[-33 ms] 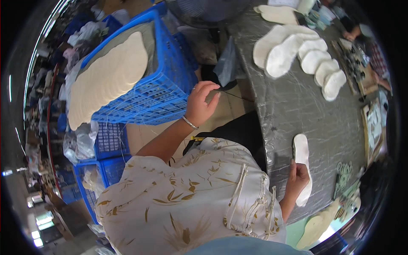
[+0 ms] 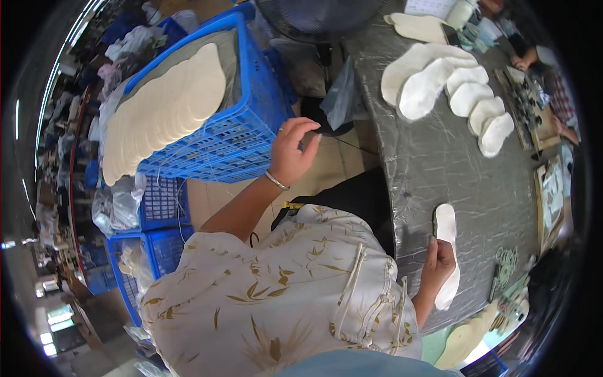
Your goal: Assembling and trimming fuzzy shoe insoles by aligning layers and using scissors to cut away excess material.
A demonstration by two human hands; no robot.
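Note:
My right hand (image 2: 438, 264) grips a white shoe insole (image 2: 445, 220) by its middle, thumb on its left edge, at the near part of the dark covered table (image 2: 440, 169). Whether the insole touches the tabletop is hard to tell. My left hand (image 2: 294, 149) is in the air beside the blue crate, fingers curved and thumb apart, holding nothing. On that crate (image 2: 251, 119) a long row of overlapping cream insoles (image 2: 166, 103) lies fanned out. Farther up the table is another fanned group of white insoles (image 2: 422, 89).
A dark fan (image 2: 308, 16) stands at the far end, near a hanging plastic bag (image 2: 340, 97). Green cord (image 2: 504, 261) lies at the table's right side. More blue crates (image 2: 164, 204) are at lower left. Another person's hand (image 2: 520, 63) shows at far right.
The whole view has shifted slightly. Both hands keep nearly the same pose, the right one still on the insole.

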